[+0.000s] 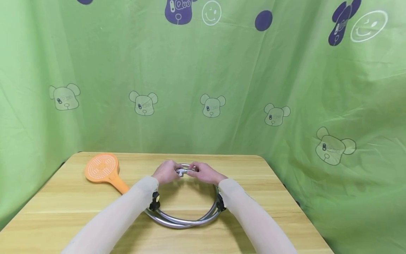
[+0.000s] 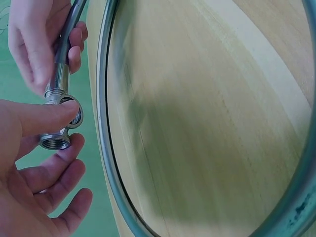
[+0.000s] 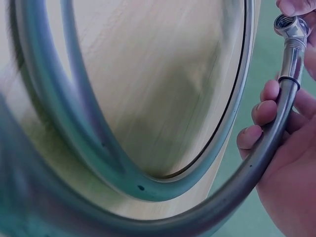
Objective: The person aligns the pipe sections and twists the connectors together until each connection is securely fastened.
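Note:
My left hand (image 1: 167,171) pinches a small chrome tee connector (image 2: 55,142) between thumb and fingers. Two threaded round openings of it show in the left wrist view. The connector meets the metal end of a silver shower hose (image 1: 177,225). Around that end my right hand (image 1: 206,173) curls its fingers, gripping the hose just behind its metal sleeve (image 3: 291,64). From there the hose loops round toward me in coils on the table. To the left of my left forearm lies an orange shower head (image 1: 102,167), its perforated face up and its handle end hidden behind the sleeve.
Under everything is a light wooden table (image 1: 253,218). Green curtains (image 1: 177,130) with printed bear faces hang behind it and along both sides. Black wrist cameras (image 1: 154,201) sit on both forearms, close above the hose loop.

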A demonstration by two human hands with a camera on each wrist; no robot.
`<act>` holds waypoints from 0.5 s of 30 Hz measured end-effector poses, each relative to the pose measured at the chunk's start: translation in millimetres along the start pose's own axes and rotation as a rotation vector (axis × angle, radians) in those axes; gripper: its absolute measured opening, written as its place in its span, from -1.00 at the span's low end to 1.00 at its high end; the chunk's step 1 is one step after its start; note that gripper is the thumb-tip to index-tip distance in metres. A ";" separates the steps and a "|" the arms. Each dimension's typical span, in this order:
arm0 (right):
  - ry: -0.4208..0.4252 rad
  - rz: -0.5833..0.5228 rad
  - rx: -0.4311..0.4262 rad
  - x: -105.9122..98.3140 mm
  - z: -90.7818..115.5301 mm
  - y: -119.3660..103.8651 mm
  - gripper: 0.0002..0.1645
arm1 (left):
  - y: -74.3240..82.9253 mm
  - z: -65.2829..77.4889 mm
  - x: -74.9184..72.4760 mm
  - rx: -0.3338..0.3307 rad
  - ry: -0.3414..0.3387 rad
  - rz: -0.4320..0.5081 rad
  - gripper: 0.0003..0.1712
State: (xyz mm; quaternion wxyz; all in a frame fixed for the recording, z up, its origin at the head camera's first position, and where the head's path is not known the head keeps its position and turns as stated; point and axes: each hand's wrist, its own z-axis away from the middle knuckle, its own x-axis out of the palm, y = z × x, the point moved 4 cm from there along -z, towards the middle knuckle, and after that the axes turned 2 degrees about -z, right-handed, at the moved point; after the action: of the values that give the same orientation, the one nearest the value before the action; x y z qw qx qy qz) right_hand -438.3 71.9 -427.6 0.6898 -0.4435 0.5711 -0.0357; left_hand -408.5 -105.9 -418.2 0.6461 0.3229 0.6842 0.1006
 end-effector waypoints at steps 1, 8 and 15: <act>0.006 -0.005 -0.005 -0.1 0.2 -0.1 -0.76 | 0.0 -0.2 0.0 0.002 0.002 -0.003 -0.50; -0.003 0.041 -0.046 -0.2 0.6 -2.9 -0.70 | -0.6 -0.4 1.3 0.009 0.006 0.012 -0.55; -0.006 0.044 -0.005 1.0 -1.5 -0.1 -0.64 | -1.8 -0.1 3.0 -0.001 0.004 0.028 -0.53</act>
State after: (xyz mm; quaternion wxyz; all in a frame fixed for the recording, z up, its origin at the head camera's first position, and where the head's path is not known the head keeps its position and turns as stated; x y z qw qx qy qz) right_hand -439.1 70.4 -428.3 0.6909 -0.4327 0.5789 -0.0180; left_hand -409.0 -105.6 -421.6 0.6435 0.3321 0.6807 0.1105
